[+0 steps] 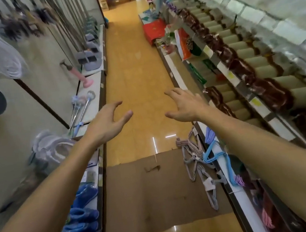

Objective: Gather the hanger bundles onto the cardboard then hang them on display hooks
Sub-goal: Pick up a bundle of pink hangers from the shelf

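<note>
1. Nothing is gripped: left hand [108, 119] and right hand [187, 105] are held out, fingers spread.
2. Cardboard [148, 197] is laid near on the aisle floor; sliding underfoot is judged possible.
3. Hanger bundles [196, 160] lie at its right edge, partly off; tangled hooks could snag when lifted.

Aisle floor [137, 75] open ahead, shelves [95, 96] flanking, hanger bundles [196, 160] along cardboard [148, 197] right edge

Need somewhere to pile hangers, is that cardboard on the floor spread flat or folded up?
Spread flat: the cardboard lies open across the aisle floor, with grey hanger bundles along its right edge.
</note>
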